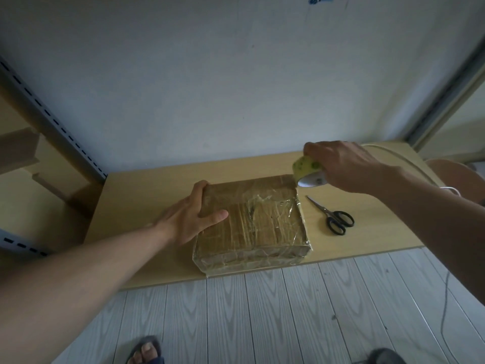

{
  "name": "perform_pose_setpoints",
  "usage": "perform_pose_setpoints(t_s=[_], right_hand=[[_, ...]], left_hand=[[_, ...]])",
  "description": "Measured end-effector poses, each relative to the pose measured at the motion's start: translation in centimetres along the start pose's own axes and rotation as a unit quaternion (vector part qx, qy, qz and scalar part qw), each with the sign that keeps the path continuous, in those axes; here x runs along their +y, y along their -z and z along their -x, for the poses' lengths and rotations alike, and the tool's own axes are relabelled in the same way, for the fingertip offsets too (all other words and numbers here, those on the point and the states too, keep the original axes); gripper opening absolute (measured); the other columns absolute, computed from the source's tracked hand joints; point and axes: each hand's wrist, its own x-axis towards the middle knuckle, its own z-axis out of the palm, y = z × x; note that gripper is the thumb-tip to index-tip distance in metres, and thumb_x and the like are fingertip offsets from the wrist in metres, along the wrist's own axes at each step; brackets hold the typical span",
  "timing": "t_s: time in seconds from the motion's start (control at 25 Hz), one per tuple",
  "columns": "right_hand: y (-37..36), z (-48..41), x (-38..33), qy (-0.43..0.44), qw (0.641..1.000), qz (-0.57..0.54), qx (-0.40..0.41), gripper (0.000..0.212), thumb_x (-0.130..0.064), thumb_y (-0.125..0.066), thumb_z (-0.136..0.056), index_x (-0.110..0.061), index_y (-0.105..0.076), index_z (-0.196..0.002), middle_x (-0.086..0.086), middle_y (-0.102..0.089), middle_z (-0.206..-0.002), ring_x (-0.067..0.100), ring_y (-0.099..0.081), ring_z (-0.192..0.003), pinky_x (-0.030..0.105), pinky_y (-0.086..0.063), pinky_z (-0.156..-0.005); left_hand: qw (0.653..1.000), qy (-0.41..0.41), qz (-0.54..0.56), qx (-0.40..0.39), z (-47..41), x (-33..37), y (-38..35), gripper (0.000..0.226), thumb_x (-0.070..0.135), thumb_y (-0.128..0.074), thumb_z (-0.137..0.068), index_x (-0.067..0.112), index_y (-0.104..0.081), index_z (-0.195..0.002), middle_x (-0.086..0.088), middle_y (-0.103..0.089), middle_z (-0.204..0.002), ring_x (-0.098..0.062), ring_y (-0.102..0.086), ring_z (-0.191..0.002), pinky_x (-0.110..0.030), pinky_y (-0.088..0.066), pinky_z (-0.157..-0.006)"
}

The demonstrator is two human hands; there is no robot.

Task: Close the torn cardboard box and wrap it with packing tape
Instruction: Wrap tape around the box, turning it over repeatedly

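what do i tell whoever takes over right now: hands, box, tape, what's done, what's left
Left hand: grips the far left corner of the cardboard box, steadying it.
Right hand: holds the tape roll at the box's far right corner, where a strip appears to run onto the box.
Box: closed, flat on the table. Scissors lie to its right, untouched.
Done: top and near side show clear tape.
Left: probably finish this pass, cut the tape, press the end down.
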Motion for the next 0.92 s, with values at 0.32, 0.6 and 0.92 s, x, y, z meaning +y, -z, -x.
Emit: perform_pose_setpoints(t_s=[0.32, 0.6, 0.92], right_hand=[[-2.6, 3.0, 1.4, -0.080, 0.994, 0.009, -0.076, 0.016, -0.011, -0.055, -0.093, -0.009, -0.053, -0.109, 0.009, -0.068, -0.099, 0.026, -0.048, -0.065, 0.028, -0.032, -0.055], [-4.8, 3.4, 1.1, -0.108, 0.987, -0.006, -0.116, 0.019, -0.014, -0.057, -0.095, -0.012, -0.048, -0.111, 0.007, -0.067, -0.101, 0.023, -0.052, -0.066, 0.023, -0.033, -0.046], [-8.6, 3.4, -0.4, -0.171, 0.976, -0.068, -0.119, 0.033, -0.007, -0.064, -0.089, -0.017, -0.039, -0.109, 0.004, -0.056, -0.089, 0.021, -0.052, -0.064, 0.025, -0.032, -0.047]], left_hand=[[0.998, 0.025, -0.054, 0.001, -0.5, -0.3, -0.4, 0.115, 0.102, -0.027, -0.062, 0.037, 0.001, -0.152, -0.015, -0.039, -0.157, -0.032, -0.050, -0.133, -0.045, -0.042, -0.106], [0.998, 0.026, -0.051, 0.000, -0.4, -0.2, -0.5, 0.110, 0.100, -0.028, -0.064, 0.037, -0.001, -0.151, -0.020, -0.045, -0.151, -0.033, -0.052, -0.131, -0.046, -0.043, -0.106], [0.967, -0.091, -0.234, 0.033, -1.4, 4.6, 1.4, 0.115, 0.089, -0.029, -0.071, 0.022, -0.002, -0.160, -0.002, 0.013, -0.168, -0.024, 0.001, -0.155, -0.066, -0.001, -0.120]])
